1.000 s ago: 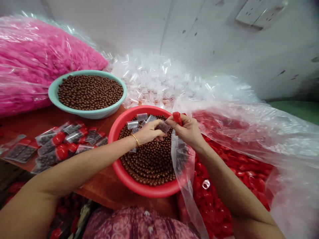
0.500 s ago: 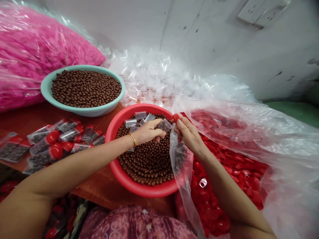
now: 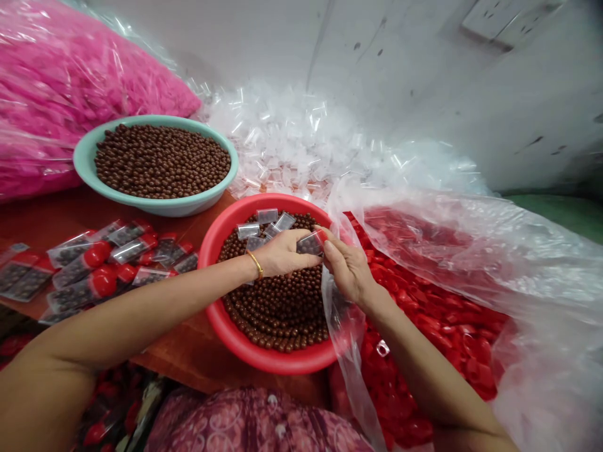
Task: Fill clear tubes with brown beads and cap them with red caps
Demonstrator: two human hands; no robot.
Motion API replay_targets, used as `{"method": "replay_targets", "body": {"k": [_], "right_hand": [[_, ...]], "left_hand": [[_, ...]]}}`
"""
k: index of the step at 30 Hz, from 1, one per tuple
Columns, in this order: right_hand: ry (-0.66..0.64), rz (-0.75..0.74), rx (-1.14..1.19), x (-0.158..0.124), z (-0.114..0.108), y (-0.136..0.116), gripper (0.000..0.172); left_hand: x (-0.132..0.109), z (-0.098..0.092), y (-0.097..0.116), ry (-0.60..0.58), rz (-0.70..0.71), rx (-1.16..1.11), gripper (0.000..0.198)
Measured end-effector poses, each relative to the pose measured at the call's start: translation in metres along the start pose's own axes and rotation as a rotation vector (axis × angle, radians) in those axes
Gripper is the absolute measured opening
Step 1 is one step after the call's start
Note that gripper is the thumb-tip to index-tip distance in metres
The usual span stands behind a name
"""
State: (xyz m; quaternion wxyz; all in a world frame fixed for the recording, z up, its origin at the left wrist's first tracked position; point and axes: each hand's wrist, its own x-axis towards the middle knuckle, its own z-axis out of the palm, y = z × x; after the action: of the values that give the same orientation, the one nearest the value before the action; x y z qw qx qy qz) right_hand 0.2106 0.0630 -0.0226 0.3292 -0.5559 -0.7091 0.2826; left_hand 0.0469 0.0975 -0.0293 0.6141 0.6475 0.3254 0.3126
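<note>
Over the red basin (image 3: 264, 361) of brown balls (image 3: 277, 317), my left hand (image 3: 282, 252) grips a small clear plastic container (image 3: 309, 245) with dark balls inside. My right hand (image 3: 346, 263) pinches a red cap (image 3: 321, 237) at the container's right end. Cap and container meet there; whether the cap is fully seated I cannot tell. Several clear containers (image 3: 267, 216) lie on the balls at the back of the basin. Beside my right forearm is a plastic bag (image 3: 471, 251) of loose red caps (image 3: 400, 370), its edge draping over the basin's rim.
Filled, red-capped containers (image 3: 78, 285) lie on the table's left. Behind them stands a light green basin (image 3: 188, 204) of brown balls, next to a bag of pink pieces (image 3: 85, 94). Clear empty containers (image 3: 301, 138) are heaped along the wall (image 3: 264, 44).
My right hand has brought the red cap left and slightly down onto the end of the container in my left hand. The view has shifted slightly.
</note>
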Motion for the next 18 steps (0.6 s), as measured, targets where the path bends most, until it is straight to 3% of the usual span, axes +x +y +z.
{"method": "replay_targets", "body": {"k": [6,9,12,14,18], "right_hand": [[0.022,-0.07,-0.222,-0.002,-0.003,0.003,0.044],[0.071,-0.034,-0.249,0.006,-0.013,0.002,0.056],[0.212,0.054,0.032,0.017,-0.014,-0.002,0.067],[0.24,0.121,0.262,0.024,-0.007,-0.006,0.069],[0.08,0.212,0.488,0.03,0.011,-0.016,0.078]], "left_hand": [[0.002,0.002,-0.003,0.028,-0.028,0.136,0.017],[0.004,0.001,-0.002,-0.013,0.006,0.202,0.019],[0.003,-0.001,0.002,-0.139,-0.002,0.166,0.017],[0.0,-0.002,0.003,-0.254,-0.057,0.163,0.02],[-0.005,-0.001,0.005,-0.373,-0.156,0.221,0.022]]}}
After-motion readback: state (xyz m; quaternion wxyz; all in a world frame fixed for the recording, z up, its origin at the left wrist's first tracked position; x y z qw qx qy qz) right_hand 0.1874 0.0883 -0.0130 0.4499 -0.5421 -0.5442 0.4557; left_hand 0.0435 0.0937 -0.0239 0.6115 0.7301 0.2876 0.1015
